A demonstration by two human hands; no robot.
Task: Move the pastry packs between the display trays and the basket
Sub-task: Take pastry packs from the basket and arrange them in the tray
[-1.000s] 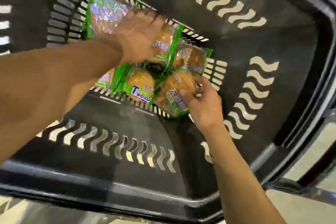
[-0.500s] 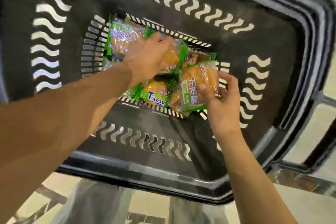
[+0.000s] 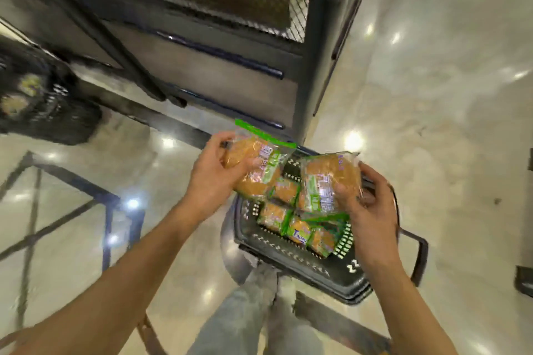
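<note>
Change: both hands up out of the basket (image 3: 340, 277), 1 pack each.
Left hand (image 3: 215, 171): fingers curled round left pack (image 3: 253, 164), lifted clear for carrying.
Right hand (image 3: 367, 204): pinches right pack (image 3: 328, 179) above basket.
Rest: other packs (image 3: 297, 225) lying in basket.

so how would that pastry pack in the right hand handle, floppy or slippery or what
The pastry pack looks light: the right hand lifts it with fingertips alone. Its glossy clear wrapper is probably a bit slippery and crinkly. The round golden pastry inside likely crumbles if squeezed, so a loose grip suits it.
</note>
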